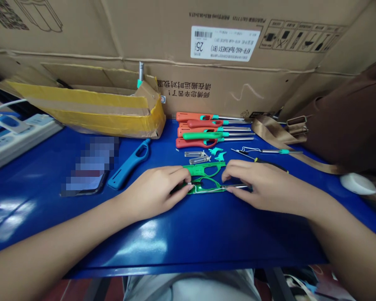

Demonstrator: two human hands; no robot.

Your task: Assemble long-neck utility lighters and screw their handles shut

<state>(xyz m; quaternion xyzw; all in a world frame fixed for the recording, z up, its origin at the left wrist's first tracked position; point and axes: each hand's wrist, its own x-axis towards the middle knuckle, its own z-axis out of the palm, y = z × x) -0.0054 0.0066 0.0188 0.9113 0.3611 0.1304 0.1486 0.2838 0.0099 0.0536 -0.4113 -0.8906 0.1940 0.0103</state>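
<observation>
Green, the wired lighter half-shell lay on the blue table, its handle end pinched by the left hand. Whether the right hand gripped the metal tube, I couldn't tell. Light pressure seemed best for keeping the white wire inside.

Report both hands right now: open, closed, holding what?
Left hand: curled at the left end of the lower green shell; grip cannot be told.
Right hand: partly open, at the metal tube.
</observation>
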